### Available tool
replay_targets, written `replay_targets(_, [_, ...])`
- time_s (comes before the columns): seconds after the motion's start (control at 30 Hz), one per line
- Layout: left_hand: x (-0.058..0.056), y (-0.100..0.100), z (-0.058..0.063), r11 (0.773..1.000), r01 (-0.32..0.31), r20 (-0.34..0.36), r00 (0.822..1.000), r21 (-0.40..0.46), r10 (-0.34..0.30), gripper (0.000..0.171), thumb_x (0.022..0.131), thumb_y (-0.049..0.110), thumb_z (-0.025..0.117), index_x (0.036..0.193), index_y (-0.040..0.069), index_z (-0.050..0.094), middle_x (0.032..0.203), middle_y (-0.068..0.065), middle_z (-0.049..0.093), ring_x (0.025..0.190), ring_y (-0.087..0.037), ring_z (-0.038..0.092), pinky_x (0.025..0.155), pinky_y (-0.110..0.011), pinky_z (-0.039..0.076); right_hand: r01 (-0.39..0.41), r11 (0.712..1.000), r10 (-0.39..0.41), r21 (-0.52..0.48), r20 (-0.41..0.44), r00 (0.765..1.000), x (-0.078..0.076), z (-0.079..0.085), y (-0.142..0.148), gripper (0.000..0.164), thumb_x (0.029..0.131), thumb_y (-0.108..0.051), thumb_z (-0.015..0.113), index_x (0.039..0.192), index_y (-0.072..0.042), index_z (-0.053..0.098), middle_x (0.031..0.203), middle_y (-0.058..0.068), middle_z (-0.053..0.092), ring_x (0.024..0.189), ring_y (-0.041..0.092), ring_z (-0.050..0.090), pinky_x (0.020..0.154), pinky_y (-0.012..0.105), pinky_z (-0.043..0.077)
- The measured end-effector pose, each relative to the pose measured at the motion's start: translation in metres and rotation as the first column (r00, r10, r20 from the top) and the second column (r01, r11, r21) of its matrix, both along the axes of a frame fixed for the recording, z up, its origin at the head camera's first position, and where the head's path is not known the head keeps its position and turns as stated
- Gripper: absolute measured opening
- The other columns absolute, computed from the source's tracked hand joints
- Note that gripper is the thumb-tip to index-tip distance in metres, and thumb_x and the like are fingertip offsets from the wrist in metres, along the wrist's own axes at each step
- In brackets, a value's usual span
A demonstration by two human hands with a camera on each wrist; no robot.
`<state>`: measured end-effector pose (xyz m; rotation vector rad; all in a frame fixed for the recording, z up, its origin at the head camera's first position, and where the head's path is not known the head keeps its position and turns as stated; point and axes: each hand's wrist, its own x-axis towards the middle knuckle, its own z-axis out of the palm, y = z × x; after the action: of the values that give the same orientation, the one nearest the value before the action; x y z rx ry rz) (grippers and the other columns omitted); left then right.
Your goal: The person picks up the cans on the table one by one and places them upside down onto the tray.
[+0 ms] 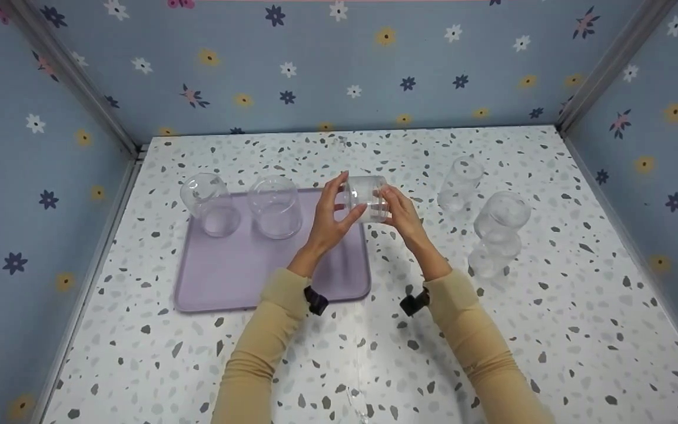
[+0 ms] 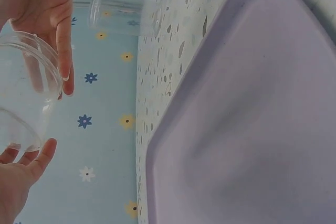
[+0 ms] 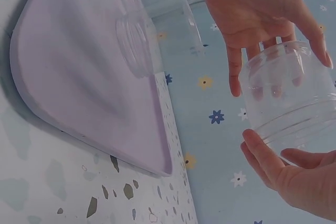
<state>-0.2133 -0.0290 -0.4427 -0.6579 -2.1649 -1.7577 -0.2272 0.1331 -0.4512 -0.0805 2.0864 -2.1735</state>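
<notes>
Tan sleeves reach up from the lower edge of the head view, each with a small black device at the wrist, and beyond them two bare hands hold one clear jar between them. Left hand is partly open around one end of the jar, its thumb along the near side and its fingers spread over the far side; right hand grips the other end, fingers and thumb bent about the wall. Tipped on its side, the jar is held up off the counter, by the far right corner of a lavender tray; in both wrist views the patterned wall shows behind it and through its clear side. On the far part of the tray stand two more transparent vessels, a left container near the far left corner and a wider container just beside it. To the right of the hands, on the white, speckled counter, are a slim clear cup, a broader jar and a smaller vessel that overlaps it from this angle; whether those two touch cannot be told. Blue panels printed with flowers enclose the counter at the back and sides.
</notes>
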Motion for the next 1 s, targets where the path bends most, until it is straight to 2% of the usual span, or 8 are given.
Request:
replay_targets(0.13, [0.001,0.000,0.000,1.000,-0.001,0.012,1.000,0.005,0.001,0.062,0.081,0.007,0.061,0.132,-0.007,0.031,0.127,-0.026,0.036,0.109,-0.034,0.041,0.079,-0.050,0.043,-0.008,1.000,0.008,-0.002,0.006,1.000,0.001,-0.001,0.001,0.046,0.095,-0.027,0.035,0.131,0.002,0.036,0.129,0.021,0.042,0.110,0.032,0.047,0.085,0.041,0.043])
replay_targets(0.33, [0.002,0.000,0.001,1.000,-0.011,0.025,1.000,-0.001,0.011,0.062,0.081,0.006,0.061,0.132,-0.008,0.030,0.127,-0.024,0.036,0.109,-0.034,0.041,0.079,-0.047,0.044,-0.023,1.000,0.023,-0.010,0.014,1.000,0.001,-0.001,0.001,0.052,0.095,-0.031,0.033,0.136,0.001,0.028,0.129,0.021,0.040,0.111,0.032,0.046,0.087,0.041,0.042])
replay_targets(0.5, [0.002,0.000,0.000,1.000,-0.011,0.027,1.000,0.014,0.010,0.063,0.080,0.008,0.063,0.132,-0.008,0.031,0.126,-0.026,0.036,0.108,-0.036,0.041,0.079,-0.050,0.043,-0.032,0.999,0.032,-0.005,0.013,0.999,0.000,0.001,0.003,0.053,0.094,-0.031,0.034,0.138,0.000,0.025,0.131,0.021,0.037,0.112,0.034,0.045,0.087,0.042,0.042])
replay_targets(0.6, [-0.003,-0.001,-0.009,1.000,-0.014,0.018,1.000,0.026,0.014,0.063,0.080,0.009,0.064,0.132,-0.007,0.032,0.125,-0.026,0.037,0.107,-0.037,0.040,0.078,-0.052,0.042,-0.041,0.999,0.041,0.032,-0.018,0.999,-0.001,0.001,0.006,0.052,0.095,-0.028,0.034,0.137,0.000,0.027,0.131,0.022,0.038,0.112,0.037,0.045,0.087,0.042,0.042])
replay_targets(0.77, [-0.018,-0.002,-0.031,0.997,-0.073,0.009,0.997,-0.026,0.073,0.066,0.078,0.018,0.068,0.133,0.001,0.035,0.125,-0.019,0.040,0.107,-0.030,0.042,0.076,-0.047,0.044,-0.023,0.994,0.034,0.109,-0.094,0.995,-0.001,0.002,0.011,0.048,0.096,-0.026,0.035,0.135,0.002,0.031,0.128,0.023,0.042,0.110,0.035,0.047,0.089,0.042,0.041])
replay_targets(0.9, [-0.022,-0.003,-0.037,0.989,-0.128,0.024,0.991,-0.068,0.130,0.068,0.077,0.026,0.069,0.133,0.004,0.037,0.126,-0.015,0.040,0.111,-0.028,0.041,0.077,-0.047,0.044,0.020,0.982,0.011,0.186,-0.160,0.987,0.000,0.005,0.015,0.046,0.095,-0.024,0.039,0.132,0.002,0.036,0.128,0.021,0.043,0.111,0.030,0.048,0.089,0.043,0.041])
replay_targets(1.0, [-0.024,-0.004,-0.039,0.981,-0.165,0.028,0.985,-0.105,0.169,0.070,0.075,0.031,0.070,0.132,0.004,0.038,0.127,-0.013,0.039,0.115,-0.027,0.039,0.082,-0.047,0.042,0.052,0.967,0.010,0.249,-0.241,0.970,0.003,0.007,0.019,0.043,0.093,-0.020,0.044,0.129,0.003,0.041,0.125,0.021,0.046,0.109,0.030,0.049,0.085,0.042,0.042])
